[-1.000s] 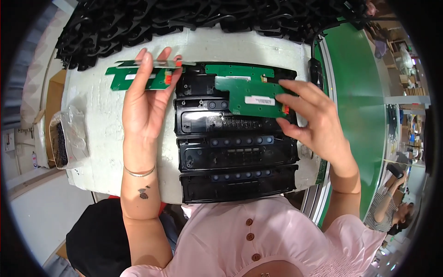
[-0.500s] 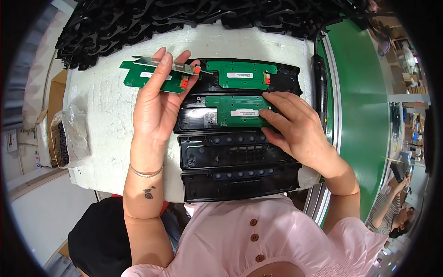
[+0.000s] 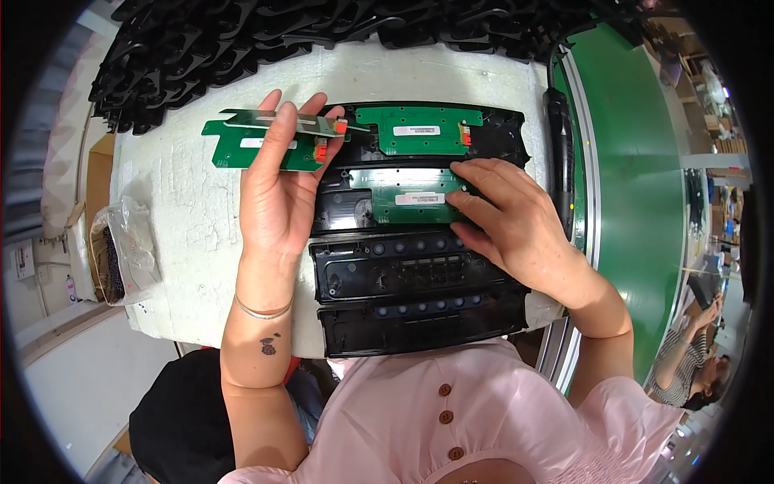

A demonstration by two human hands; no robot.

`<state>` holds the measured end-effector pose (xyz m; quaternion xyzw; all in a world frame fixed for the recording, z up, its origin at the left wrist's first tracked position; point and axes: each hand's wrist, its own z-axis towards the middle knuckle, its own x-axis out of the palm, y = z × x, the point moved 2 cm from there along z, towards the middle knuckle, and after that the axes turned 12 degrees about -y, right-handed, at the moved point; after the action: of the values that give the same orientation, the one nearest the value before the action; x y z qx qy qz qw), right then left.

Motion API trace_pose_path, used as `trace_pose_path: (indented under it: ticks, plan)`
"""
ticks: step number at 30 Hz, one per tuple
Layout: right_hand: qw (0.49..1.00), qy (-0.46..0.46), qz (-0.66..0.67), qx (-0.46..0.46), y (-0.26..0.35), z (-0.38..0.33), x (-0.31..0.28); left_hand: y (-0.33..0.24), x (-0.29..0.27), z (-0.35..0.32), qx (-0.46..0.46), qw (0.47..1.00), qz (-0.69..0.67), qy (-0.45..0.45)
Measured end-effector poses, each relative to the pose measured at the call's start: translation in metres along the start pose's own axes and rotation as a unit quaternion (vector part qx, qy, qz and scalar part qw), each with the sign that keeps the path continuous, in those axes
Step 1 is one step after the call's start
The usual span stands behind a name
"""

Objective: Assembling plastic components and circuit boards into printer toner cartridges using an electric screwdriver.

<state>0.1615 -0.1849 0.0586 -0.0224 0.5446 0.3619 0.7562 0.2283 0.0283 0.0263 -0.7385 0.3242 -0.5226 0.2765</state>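
My left hand (image 3: 278, 189) is raised above the white table and holds two long green circuit boards (image 3: 242, 145) by their right ends, one stacked over the other. My right hand (image 3: 516, 226) lies flat with its fingers pressing on a green circuit board (image 3: 407, 198) seated in the second black plastic panel (image 3: 343, 214). The top black panel (image 3: 500, 133) carries another green board (image 3: 415, 129). Two lower black panels (image 3: 403, 270) (image 3: 411, 323) lie without boards, rows of round button holes showing.
A heap of black plastic parts (image 3: 242, 48) runs along the table's far edge. A clear plastic bag (image 3: 121, 250) lies at the left edge. A black handheld tool with cable (image 3: 560, 153) lies beside a green conveyor belt (image 3: 637, 177). Another person (image 3: 685, 363) sits far right.
My right hand has laid a green board into the second panel and now presses it down. My left hand, holding its boards, has shifted a little to the right.
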Motion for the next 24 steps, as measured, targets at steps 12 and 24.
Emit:
trace_pose_path:
  ticks: [12,24]
  plan:
    - [0.999,-0.039,0.013,-0.013,-0.014,-0.015,0.004,-0.015,-0.003,0.004,0.106,0.994,0.036,0.005]
    - [0.998,-0.058,0.026,-0.020,-0.014,-0.009,0.003,-0.005,0.002,0.004,0.081,0.988,-0.022,0.132]
